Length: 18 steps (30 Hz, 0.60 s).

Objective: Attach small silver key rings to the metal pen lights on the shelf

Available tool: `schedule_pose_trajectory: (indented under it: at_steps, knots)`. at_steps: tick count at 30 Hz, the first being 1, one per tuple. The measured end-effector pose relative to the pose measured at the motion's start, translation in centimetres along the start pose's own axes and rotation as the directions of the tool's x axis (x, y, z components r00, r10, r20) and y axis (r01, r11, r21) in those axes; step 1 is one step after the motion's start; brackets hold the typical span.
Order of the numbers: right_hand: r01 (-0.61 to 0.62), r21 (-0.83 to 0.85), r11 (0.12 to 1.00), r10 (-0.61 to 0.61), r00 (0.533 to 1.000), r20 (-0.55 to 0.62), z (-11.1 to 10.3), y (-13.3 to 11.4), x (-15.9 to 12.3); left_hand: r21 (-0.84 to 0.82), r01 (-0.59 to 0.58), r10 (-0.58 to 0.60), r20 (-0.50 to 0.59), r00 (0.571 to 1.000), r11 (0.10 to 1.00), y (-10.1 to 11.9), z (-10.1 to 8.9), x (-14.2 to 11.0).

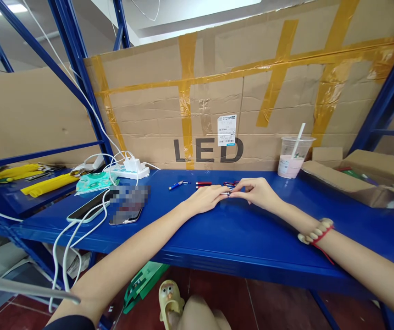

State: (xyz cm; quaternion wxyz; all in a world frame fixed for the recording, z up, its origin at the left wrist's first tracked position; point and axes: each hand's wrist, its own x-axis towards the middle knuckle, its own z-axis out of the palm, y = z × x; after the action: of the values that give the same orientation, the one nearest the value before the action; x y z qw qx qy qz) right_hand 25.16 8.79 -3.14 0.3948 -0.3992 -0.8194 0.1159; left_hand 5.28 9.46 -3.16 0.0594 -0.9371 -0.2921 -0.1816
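Above the blue shelf top, my left hand reaches in low, its fingers together around one end of a small silver pen part. The thumb and a finger of my right hand pinch the other end; most of the piece is hidden by the fingers. Just behind my left hand lies a red pen barrel. More red pen pieces are partly covered behind my fingertips. A blue pen piece with a silver end rests farther left.
Two phones, one white-edged and one dark, lie left among white cables and a power strip. A cup of pink drink and an open cardboard box stand right. A taped cardboard panel closes the back.
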Motion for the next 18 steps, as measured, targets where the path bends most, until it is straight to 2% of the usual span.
schedule_pose_trajectory:
  at_steps: [18]
  knots:
    - [0.009,-0.01,1.0,-0.009,1.0,0.025,-0.32,0.16,0.13,-0.013,-0.025,0.025,-0.005,1.0,1.0,0.2,-0.11,0.05]
